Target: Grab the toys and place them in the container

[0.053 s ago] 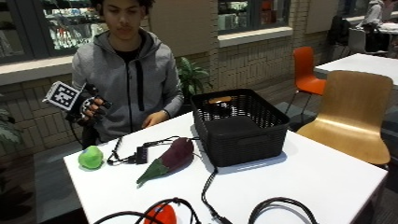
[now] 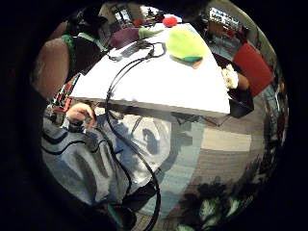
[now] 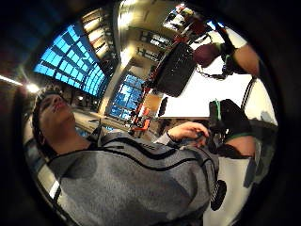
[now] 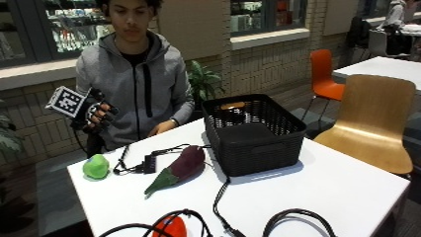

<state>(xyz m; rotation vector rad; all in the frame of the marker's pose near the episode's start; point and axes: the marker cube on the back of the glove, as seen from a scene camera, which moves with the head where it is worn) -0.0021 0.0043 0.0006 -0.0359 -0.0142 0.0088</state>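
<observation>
A white table (image 4: 342,182) stands in the foreground. A light wooden chair (image 4: 375,123) sits just beside it, with an orange chair (image 4: 323,74) further back near a second white table (image 4: 381,66). A brick wall (image 4: 263,64) runs below large windows (image 4: 263,15). A potted plant (image 4: 200,81) stands against the wall.

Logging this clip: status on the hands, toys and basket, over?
Gloved right hand raised off the table, holding nothing. Green toy, eggplant toy, red toy on table, outside black basket. Cables near eggplant.
</observation>
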